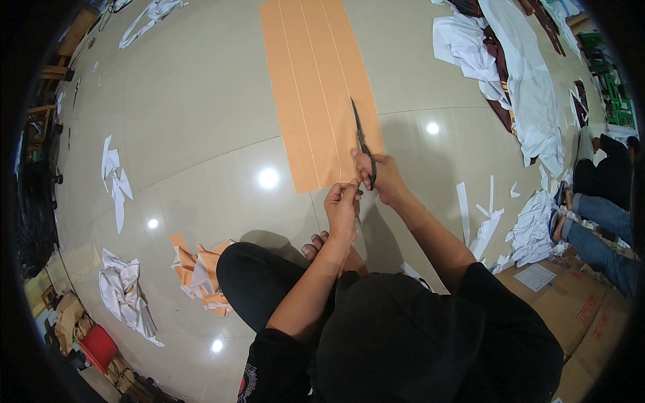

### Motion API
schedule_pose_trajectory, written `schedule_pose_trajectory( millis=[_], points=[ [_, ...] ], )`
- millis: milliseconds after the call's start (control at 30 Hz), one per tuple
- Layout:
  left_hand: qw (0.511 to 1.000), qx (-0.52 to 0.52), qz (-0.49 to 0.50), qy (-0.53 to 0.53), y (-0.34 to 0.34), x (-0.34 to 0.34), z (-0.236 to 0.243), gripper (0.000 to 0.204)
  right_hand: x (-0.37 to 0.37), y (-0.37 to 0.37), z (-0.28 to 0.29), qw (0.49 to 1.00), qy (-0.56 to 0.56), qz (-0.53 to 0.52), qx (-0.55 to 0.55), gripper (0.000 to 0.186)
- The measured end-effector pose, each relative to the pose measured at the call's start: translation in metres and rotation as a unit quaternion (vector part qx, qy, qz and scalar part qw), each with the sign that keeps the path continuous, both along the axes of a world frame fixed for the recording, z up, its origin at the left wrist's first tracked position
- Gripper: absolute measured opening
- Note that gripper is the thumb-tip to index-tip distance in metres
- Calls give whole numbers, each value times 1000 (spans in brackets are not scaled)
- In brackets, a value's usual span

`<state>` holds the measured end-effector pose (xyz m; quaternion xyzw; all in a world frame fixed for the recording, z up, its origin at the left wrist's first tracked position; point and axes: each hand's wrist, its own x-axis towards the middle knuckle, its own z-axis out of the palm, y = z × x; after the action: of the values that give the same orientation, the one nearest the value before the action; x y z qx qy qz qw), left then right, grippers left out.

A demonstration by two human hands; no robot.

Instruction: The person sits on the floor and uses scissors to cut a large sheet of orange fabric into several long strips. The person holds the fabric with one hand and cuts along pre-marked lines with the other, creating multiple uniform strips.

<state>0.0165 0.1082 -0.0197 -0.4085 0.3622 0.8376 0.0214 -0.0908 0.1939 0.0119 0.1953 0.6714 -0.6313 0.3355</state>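
Note:
A long orange cloth with pale lengthwise lines lies on the tiled floor in front of me. My right hand is closed around the handles of dark scissors. Their blades point away from me, over the cloth's right part near the rightmost line. My left hand pinches the near edge of the cloth, just left of the scissors' handles. Whether the blades pass over or under the cloth is hard to make out.
Crumpled orange and white cloth lies beside my left knee, with a white heap farther left. White and maroon fabric spreads at the far right. Another person's legs and flattened cardboard are on the right.

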Motion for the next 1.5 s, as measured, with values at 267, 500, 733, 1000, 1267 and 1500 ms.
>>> schedule_pose_trajectory(
  millis=[267,500,733,1000,1267,1500],
  points=[
    [1000,8,9,4,0,0,0,18,-19,-5,-5,1000,0,4,-2,47],
    [1000,6,7,1,-1,1,-2,18,-27,-10,-10,1000,4,-2,1,46],
    [1000,10,13,6,-1,1,-2,18,-27,-12,-8,1000,7,-5,4,45],
    [1000,6,12,-1,0,0,-1,17,-26,-13,-12,1000,10,-5,4,45],
    [1000,-2,-18,-8,-3,1,3,16,-30,-14,-8,1000,5,-11,11,47],
    [1000,3,-17,-7,-2,1,2,14,-50,-22,-7,1000,-4,-12,9,46]
  ],
)
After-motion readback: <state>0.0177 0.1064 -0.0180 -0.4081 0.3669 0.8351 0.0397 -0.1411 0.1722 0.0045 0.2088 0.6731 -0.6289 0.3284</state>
